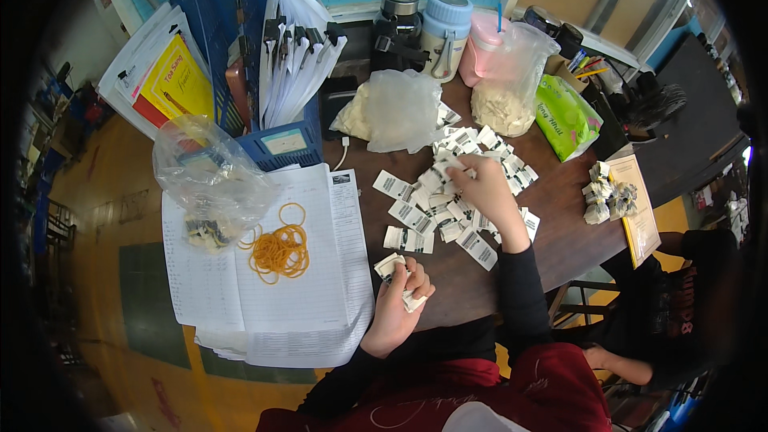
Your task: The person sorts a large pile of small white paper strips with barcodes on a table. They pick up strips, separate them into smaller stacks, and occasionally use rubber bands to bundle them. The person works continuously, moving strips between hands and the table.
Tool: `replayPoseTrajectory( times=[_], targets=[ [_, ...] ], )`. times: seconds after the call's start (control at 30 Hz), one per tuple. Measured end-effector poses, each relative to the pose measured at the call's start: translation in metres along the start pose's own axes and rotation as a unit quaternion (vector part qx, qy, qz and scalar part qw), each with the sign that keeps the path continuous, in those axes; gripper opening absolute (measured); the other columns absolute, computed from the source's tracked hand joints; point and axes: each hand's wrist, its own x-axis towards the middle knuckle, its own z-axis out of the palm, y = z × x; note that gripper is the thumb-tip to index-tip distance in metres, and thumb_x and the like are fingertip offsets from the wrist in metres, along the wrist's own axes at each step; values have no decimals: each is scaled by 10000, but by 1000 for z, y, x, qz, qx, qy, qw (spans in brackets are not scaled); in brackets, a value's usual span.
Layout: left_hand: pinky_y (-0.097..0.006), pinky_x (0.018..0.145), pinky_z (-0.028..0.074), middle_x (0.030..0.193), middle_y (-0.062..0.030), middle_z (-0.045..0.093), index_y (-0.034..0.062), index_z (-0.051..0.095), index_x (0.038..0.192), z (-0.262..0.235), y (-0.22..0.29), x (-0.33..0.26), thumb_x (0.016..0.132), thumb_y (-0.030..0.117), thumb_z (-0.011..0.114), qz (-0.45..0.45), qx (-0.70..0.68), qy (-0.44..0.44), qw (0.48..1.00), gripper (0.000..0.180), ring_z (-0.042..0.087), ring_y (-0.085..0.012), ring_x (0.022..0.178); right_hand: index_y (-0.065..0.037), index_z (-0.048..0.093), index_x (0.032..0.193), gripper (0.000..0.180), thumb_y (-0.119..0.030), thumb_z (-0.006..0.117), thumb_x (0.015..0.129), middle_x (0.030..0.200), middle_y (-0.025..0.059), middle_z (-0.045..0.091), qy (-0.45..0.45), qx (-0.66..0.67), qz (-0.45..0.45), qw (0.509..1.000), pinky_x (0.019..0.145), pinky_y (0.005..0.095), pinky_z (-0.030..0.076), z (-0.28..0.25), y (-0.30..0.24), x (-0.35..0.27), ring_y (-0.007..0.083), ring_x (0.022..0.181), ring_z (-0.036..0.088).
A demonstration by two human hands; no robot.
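Note:
My left hand (398, 304) is closed around a small stack of white paper tags (391, 265) near the front edge of the dark brown table (560, 232). My right hand (480, 189) reaches forward and rests its fingers on a spread pile of white barcode tags (436, 208) in the middle of the table. A heap of orange rubber bands (279, 250) lies to the left on a large printed paper sheet (312, 304).
A clear plastic bag (210, 176) with bundled tags sits on the sheet's left. Behind are a blue file basket (276, 140) of papers, two bags of white pieces (506, 92), jars, a green packet (564, 116), and tag bundles (608, 196) at right. Another person sits at right (680, 312).

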Motion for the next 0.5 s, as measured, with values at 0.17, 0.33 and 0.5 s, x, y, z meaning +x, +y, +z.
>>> replayPoseTrajectory(
  times=[0.17, 0.33, 0.5],
  targets=[
    [-279, 710, 325, 783, 21, 395, 135, 455, 987, 2, -1, -3, 1047, 354, 433, -7, -10, 14, 1000, 228, 380, -112, 716, 66, 660, 956, 185, -112, 661, 906, 760, 34, 638, 25, 197, -62, 978, 673, 255, 444, -33, -2, -14, 71, 711, 539],
    [-271, 695, 353, 805, 11, 437, 108, 499, 1039, -1, -2, -1, 1036, 237, 488, -13, -29, 29, 999, 129, 420, -112, 746, 64, 682, 964, 161, -75, 672, 884, 791, 52, 671, -9, 170, -10, 985, 695, 247, 463, -54, 7, -23, 91, 730, 587],
    [-258, 663, 343, 792, 9, 429, 99, 505, 1033, 1, 0, 2, 1032, 204, 486, -22, -14, 33, 999, 107, 415, -98, 706, 51, 697, 1039, 196, -69, 665, 886, 831, 68, 700, 46, 112, -50, 991, 751, 239, 478, -64, 19, -23, 109, 781, 626]
  ],
)
